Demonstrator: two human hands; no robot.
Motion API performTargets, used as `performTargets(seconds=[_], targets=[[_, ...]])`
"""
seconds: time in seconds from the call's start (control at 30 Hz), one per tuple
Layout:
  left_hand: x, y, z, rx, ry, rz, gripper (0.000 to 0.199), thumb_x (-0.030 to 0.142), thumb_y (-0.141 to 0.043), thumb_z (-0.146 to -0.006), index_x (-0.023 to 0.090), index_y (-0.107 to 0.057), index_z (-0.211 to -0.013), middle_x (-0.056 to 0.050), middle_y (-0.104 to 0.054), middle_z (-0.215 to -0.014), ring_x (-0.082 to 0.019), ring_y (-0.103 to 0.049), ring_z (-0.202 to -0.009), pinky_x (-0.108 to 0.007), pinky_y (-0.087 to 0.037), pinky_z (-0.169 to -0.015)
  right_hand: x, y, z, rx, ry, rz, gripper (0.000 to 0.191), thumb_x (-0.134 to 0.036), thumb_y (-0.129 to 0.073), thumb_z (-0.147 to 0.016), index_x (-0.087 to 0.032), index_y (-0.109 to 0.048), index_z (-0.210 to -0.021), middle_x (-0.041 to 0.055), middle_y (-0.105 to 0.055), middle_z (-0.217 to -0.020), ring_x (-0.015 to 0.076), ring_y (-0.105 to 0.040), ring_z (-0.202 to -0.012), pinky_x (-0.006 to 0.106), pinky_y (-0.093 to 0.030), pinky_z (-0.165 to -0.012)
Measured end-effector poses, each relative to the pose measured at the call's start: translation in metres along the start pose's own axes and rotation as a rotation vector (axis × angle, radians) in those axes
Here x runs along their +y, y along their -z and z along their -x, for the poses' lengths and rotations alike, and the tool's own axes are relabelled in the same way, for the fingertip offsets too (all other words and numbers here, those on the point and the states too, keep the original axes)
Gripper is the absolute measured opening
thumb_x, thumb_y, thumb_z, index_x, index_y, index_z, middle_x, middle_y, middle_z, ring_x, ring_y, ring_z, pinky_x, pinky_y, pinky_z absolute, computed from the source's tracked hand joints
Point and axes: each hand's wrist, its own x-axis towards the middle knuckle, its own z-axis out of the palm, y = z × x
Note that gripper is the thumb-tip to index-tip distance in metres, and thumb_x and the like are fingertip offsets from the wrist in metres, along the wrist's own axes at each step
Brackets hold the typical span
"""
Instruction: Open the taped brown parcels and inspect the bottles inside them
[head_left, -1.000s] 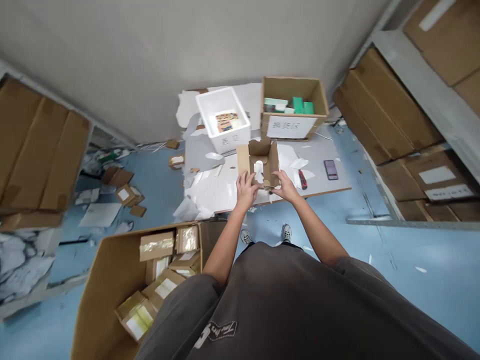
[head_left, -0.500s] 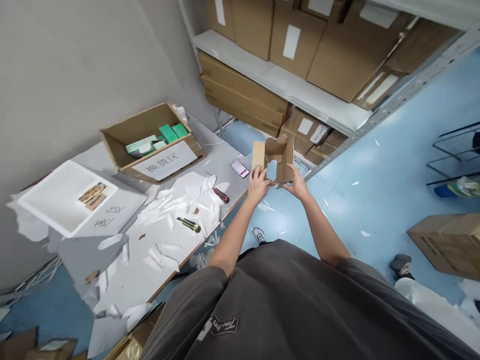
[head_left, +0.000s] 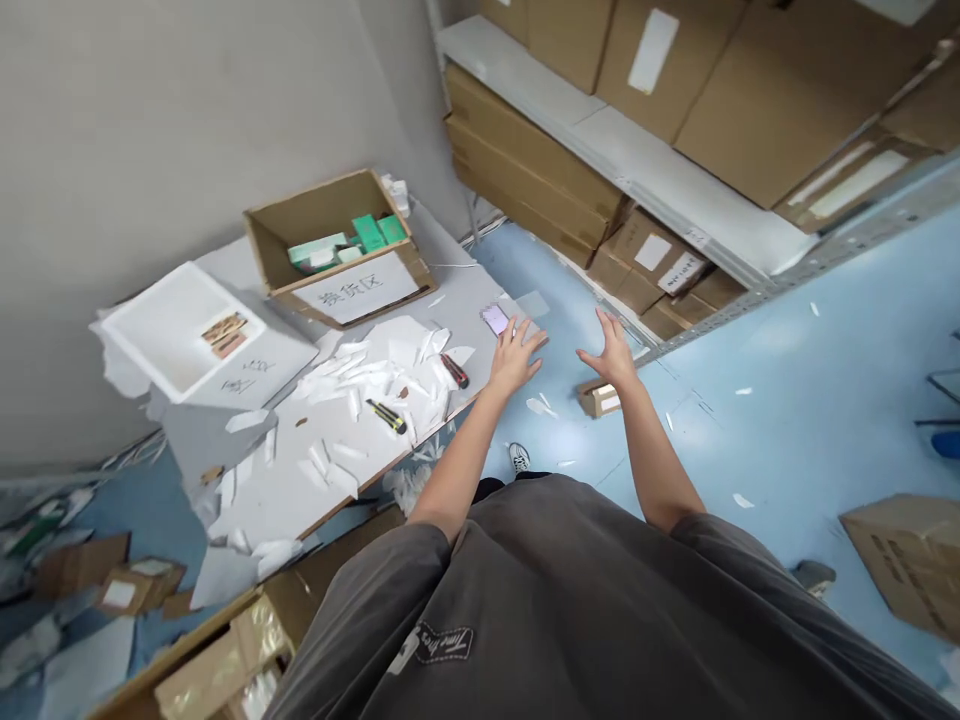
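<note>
My left hand (head_left: 516, 357), fingers spread, hovers by the right edge of the table (head_left: 296, 505) beside a phone (head_left: 494, 318). Fingers apart and holding nothing, my right hand (head_left: 613, 352) is out over the blue floor. Below it, partly hidden by the hand and wrist, is a small cardboard box (head_left: 592, 403) with a white label; whether it rests on the floor or is in the air I cannot tell. Left of my left hand, a red-and-black utility knife (head_left: 454, 371) and a yellow-and-black utility knife (head_left: 386, 416) lie among white paper strips (head_left: 352, 373).
A cardboard box (head_left: 341, 290) with green packs and a white foam bin (head_left: 191, 330) stand at the table's back. Metal shelving (head_left: 645, 160) with cartons rises ahead. A large carton (head_left: 911, 560) sits on the floor at right; an open box (head_left: 225, 660) is at lower left.
Both hands have let go of the small cardboard box, and it is now lower, under my right hand. My fingers have spread. The view has shifted, so the table appears further right.
</note>
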Motion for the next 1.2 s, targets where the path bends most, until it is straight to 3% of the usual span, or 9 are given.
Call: performTargets(seconds=[0.2,0.3,0.4,0.5,0.6,0.77,0.9,1.03,1.2], targets=[[-0.068,0.060,0.095,0.193,0.329,-0.003,0.067,0.022,-0.078,-0.092,0.027,-0.061,-0.157,-0.013,-0.038,-0.178,-0.041,-0.025,-0.168,-0.060,-0.029,-0.134,-0.093,-0.095,-0.055,-0.238,0.331,-0.051,0.095,-0.042,-0.078,-0.087,-0.024,-0.039,-0.172,0.0180,-0.043,-0.170,0.0419,-0.040,-0.160,0.066,-0.036,-0.131],[-0.098,0.100,0.173,0.305,0.514,-0.087,0.068,0.025,-0.076,-0.094,0.027,-0.058,-0.160,-0.012,-0.038,-0.179,-0.041,-0.029,-0.166,-0.060,-0.033,-0.132,-0.165,-0.158,-0.064,-0.345,0.514,-0.044,0.090,-0.042,-0.077,-0.088,-0.024,-0.044,-0.169,0.0187,-0.043,-0.171,0.0428,-0.040,-0.159,0.067,-0.035,-0.131],[-0.114,0.138,0.268,0.401,0.725,-0.219,0.067,0.030,-0.073,-0.098,0.028,-0.055,-0.162,-0.013,-0.040,-0.177,-0.039,-0.033,-0.164,-0.058,-0.037,-0.130,-0.249,-0.221,-0.045,-0.460,0.701,-0.033,0.085,-0.043,-0.075,-0.090,-0.025,-0.045,-0.168,0.0186,-0.042,-0.171,0.0424,-0.041,-0.158,0.067,-0.038,-0.128],[-0.117,0.164,0.373,0.497,0.928,-0.295,0.069,0.032,-0.074,-0.098,0.027,-0.053,-0.164,-0.013,-0.040,-0.177,-0.040,-0.034,-0.163,-0.057,-0.040,-0.128,-0.340,-0.277,0.005,-0.560,0.891,-0.060,0.084,-0.044,-0.074,-0.091,-0.026,-0.044,-0.168,0.0177,-0.042,-0.172,0.0420,-0.042,-0.157,0.066,-0.041,-0.127],[-0.113,0.176,0.487,0.603,1.094,-0.323,0.073,0.033,-0.076,-0.096,0.028,-0.051,-0.165,-0.013,-0.039,-0.178,-0.041,-0.034,-0.163,-0.059,-0.039,-0.129,-0.429,-0.327,0.079,-0.657,1.089,-0.108,0.085,-0.045,-0.074,-0.092,-0.027,-0.043,-0.169,0.0179,-0.041,-0.172,0.0430,-0.042,-0.157,0.067,-0.040,-0.126],[-0.090,0.175,0.680,0.744,1.328,-0.326,0.075,0.034,-0.078,-0.095,0.025,-0.052,-0.164,-0.014,-0.037,-0.178,-0.041,-0.032,-0.164,-0.062,-0.033,-0.133,-0.552,-0.392,0.230,-0.818,1.376,-0.160,0.085,-0.046,-0.074,-0.093,-0.026,-0.043,-0.170,0.0190,-0.040,-0.173,0.0452,-0.041,-0.156,0.071,-0.039,-0.125],[-0.060,0.163,0.808,0.829,1.519,-0.316,0.075,0.033,-0.080,-0.094,0.025,-0.053,-0.163,-0.016,-0.037,-0.177,-0.041,-0.033,-0.163,-0.061,-0.035,-0.133,-0.620,-0.430,0.339,-0.910,1.524,-0.184,0.086,-0.046,-0.074,-0.094,-0.025,-0.042,-0.171,0.0194,-0.035,-0.175,0.0463,-0.040,-0.157,0.071,-0.037,-0.126],[-0.040,0.145,0.887,0.893,1.642,-0.263,0.073,0.037,-0.078,-0.096,0.025,-0.052,-0.163,-0.016,-0.035,-0.178,-0.041,-0.032,-0.164,-0.061,-0.035,-0.133,-0.663,-0.459,0.414,-0.981,1.621,-0.165,0.088,-0.047,-0.075,-0.094,-0.027,-0.039,-0.172,0.0175,-0.031,-0.178,0.0466,-0.036,-0.159,0.071,-0.035,-0.128],[-0.066,0.124,0.913,0.917,1.668,-0.146,0.075,0.038,-0.077,-0.096,0.026,-0.049,-0.165,-0.014,-0.033,-0.180,-0.042,-0.031,-0.164,-0.063,-0.035,-0.133,-0.688,-0.498,0.447,-1.033,1.680,-0.114,0.090,-0.044,-0.077,-0.094,-0.027,-0.038,-0.173,0.0181,-0.032,-0.176,0.0462,-0.036,-0.159,0.073,-0.035,-0.127]])
